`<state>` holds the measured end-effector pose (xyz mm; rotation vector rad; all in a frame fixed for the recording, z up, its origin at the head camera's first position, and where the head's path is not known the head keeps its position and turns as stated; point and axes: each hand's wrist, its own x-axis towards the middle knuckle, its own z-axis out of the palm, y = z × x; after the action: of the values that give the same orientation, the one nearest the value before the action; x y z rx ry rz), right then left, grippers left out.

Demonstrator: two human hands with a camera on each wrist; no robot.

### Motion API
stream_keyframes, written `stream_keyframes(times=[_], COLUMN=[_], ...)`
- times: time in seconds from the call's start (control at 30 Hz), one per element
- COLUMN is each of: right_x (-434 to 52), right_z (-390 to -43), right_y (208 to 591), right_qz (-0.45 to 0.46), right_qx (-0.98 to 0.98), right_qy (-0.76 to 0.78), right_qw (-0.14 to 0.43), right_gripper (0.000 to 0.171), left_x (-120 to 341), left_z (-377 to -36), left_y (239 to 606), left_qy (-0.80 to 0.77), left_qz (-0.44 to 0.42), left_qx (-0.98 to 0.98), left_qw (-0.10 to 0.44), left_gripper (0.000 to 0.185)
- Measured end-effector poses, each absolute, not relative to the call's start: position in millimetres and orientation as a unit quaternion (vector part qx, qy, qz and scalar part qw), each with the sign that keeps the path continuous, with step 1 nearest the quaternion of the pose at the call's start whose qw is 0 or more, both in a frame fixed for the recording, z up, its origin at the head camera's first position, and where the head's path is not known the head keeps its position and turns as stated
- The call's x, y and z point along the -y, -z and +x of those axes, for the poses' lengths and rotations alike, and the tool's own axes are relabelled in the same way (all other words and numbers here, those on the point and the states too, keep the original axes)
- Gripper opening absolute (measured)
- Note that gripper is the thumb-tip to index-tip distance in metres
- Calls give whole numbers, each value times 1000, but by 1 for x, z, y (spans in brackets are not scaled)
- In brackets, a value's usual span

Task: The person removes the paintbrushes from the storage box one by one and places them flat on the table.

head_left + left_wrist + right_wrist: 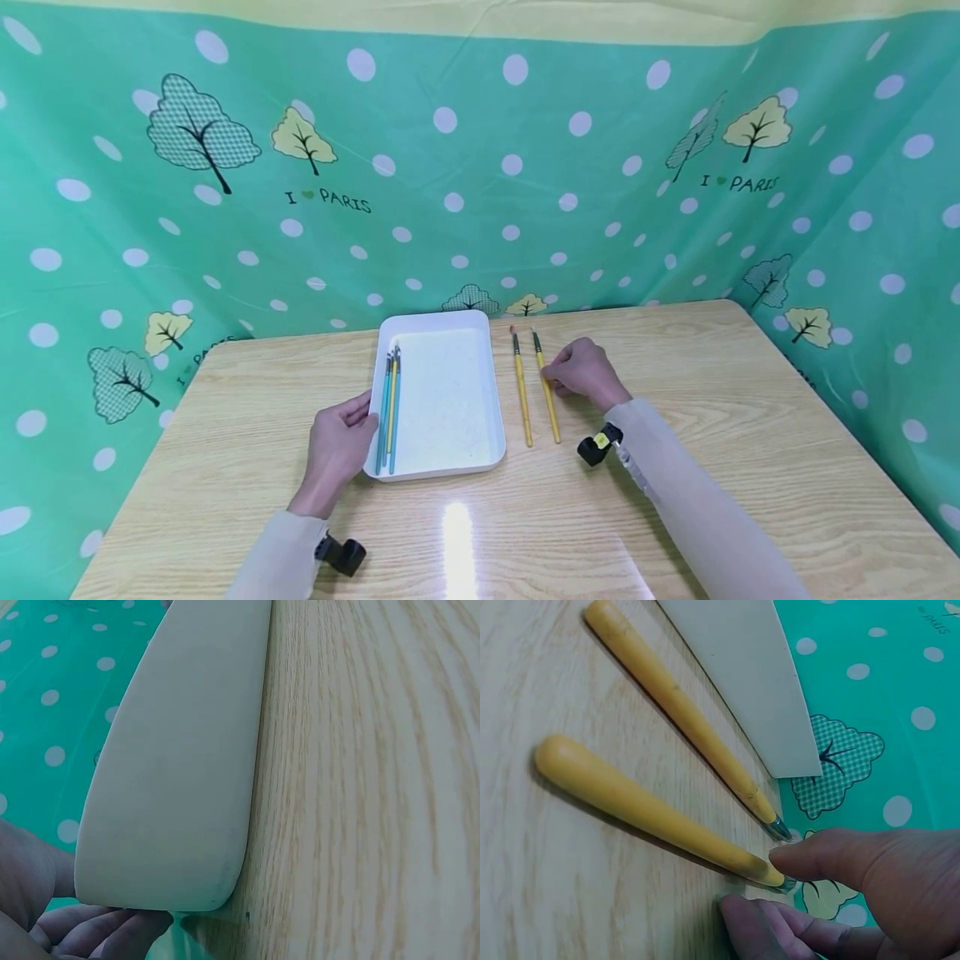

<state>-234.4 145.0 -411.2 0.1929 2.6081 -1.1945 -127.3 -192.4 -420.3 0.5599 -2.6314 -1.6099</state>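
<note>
A white tray (442, 400) lies on the table, and my left hand (339, 442) grips its left wall, thumb at the rim and fingers along the outside. In the left wrist view its tall side wall (172, 765) stands beside the fingers. Several slim paintbrushes (392, 417), teal and yellow, lie lengthwise along the tray's left side. Right of the tray, my right hand (587, 373) pinches the upper handle of a yellow paintbrush (551, 408) lying on the wood; its thumb and curled fingers straddle the handle. A second yellow paintbrush (522, 396) with a reddish tip lies between it and the tray.
The wooden table (750, 467) carries everything. A green dotted curtain (480, 208) with printed trees hangs behind its back edge and around both sides. Light glares off the front of the tabletop.
</note>
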Motion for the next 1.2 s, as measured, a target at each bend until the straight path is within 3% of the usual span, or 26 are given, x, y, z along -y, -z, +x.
stream_keyframes(times=[0.47, 1.2], right_x=[-145, -110], right_z=[-230, -225], right_y=[393, 371], right_qz=[46, -2], right_qx=[-906, -873], right_qy=[405, 467], right_qw=[118, 143], right_gripper=[19, 19], left_x=[191, 193], left_z=[-125, -122], left_y=[419, 420], left_qy=[516, 519], left_qz=[186, 184], left_qx=[836, 835], left_qw=[1, 0], left_gripper=[44, 44])
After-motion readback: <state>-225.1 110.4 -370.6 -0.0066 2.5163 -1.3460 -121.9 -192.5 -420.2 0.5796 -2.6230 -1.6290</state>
